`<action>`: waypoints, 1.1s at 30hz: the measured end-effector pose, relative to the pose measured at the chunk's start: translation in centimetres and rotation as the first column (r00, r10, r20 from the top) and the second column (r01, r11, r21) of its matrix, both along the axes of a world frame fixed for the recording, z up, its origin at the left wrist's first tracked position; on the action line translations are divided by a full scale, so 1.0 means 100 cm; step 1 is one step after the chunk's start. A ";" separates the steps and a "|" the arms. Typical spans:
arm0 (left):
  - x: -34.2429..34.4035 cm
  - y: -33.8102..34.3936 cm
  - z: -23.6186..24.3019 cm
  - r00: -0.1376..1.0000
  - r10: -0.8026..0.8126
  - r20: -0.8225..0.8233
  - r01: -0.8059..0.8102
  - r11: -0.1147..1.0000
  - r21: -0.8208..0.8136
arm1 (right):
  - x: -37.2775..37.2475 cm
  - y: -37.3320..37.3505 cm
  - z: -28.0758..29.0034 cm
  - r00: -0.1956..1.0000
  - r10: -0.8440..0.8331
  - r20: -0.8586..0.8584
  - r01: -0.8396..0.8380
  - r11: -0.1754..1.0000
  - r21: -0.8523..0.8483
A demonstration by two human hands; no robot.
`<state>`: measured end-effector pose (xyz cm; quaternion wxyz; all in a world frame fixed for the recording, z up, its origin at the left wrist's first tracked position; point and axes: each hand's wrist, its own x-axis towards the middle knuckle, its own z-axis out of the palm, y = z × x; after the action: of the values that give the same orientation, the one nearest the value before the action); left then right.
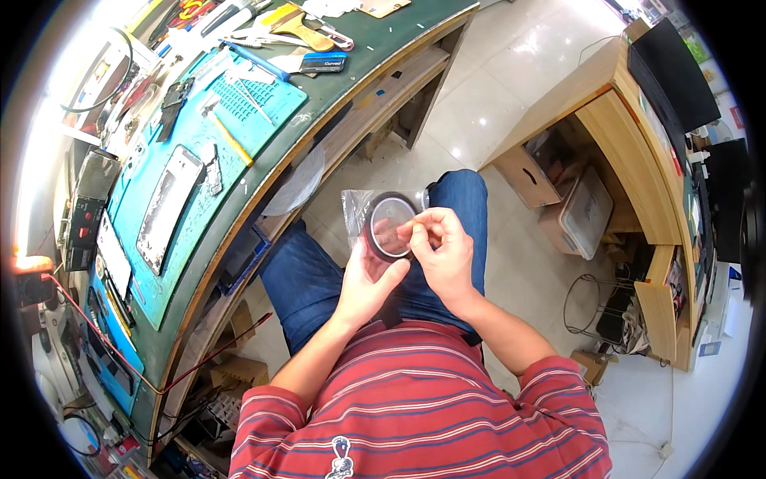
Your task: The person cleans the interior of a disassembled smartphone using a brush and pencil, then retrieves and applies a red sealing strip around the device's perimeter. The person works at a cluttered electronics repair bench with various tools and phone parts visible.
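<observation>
A dark round roll, probably of tape (375, 239), sits inside a clear plastic bag (356, 209), held above my lap. My left hand (370, 285) grips the bagged roll from the lower left, thumb along its lower edge. My right hand (440, 255) is at the roll's right side, thumb and index finger pinched near its middle on the bag; whether they grip the plastic is hard to make out.
A curved green workbench (296, 129) at left carries a teal mat (169, 287), a silver phone part (168, 206), a yellow-handled tool (229, 138) and brushes (294, 28). A wooden desk (612, 150) with open compartments stands at right, beside a plastic bin (576, 213) and wire stand (589, 306).
</observation>
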<state>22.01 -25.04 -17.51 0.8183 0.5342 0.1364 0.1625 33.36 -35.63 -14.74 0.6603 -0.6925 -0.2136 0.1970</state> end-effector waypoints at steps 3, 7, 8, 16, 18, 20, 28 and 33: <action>-0.001 -0.002 -0.005 0.972 0.191 -0.134 -0.207 0.972 -0.112 | -0.001 0.003 -0.007 0.999 0.028 0.042 -0.029 0.999 0.024; -0.005 0.009 -0.007 0.947 0.225 -0.230 -0.267 0.949 -0.167 | 0.013 0.001 -0.020 0.985 -0.093 -0.147 0.104 0.992 0.068; -0.006 0.011 -0.006 0.948 0.196 -0.250 -0.238 0.960 -0.150 | 0.019 -0.002 -0.022 0.982 -0.118 -0.146 0.118 0.993 -0.009; -0.011 0.017 0.000 0.927 0.061 -0.370 -0.117 0.984 -0.131 | 0.047 0.003 -0.036 0.930 -0.193 0.313 0.256 0.951 -0.175; -0.011 0.019 -0.001 0.921 0.061 -0.384 -0.110 0.988 -0.107 | 0.054 0.003 -0.037 0.884 -0.103 0.456 0.218 0.953 -0.209; -0.011 0.020 -0.004 0.918 0.047 -0.394 -0.122 0.978 -0.167 | 0.061 0.006 -0.041 0.811 -0.073 0.580 0.232 0.951 -0.205; -0.009 0.032 -0.016 0.912 0.021 -0.411 -0.207 0.886 -0.416 | 0.060 0.011 -0.051 0.931 -0.094 -0.352 0.050 0.990 -0.133; -0.010 0.027 -0.022 0.921 0.104 -0.375 -0.276 0.854 -0.441 | 0.043 -0.006 -0.044 0.974 0.128 -0.190 -0.154 0.979 -0.133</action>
<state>20.99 -22.36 -19.71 0.8696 0.3150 0.3638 0.1105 37.62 -36.23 -19.12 0.6084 -0.7016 -0.1867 0.3205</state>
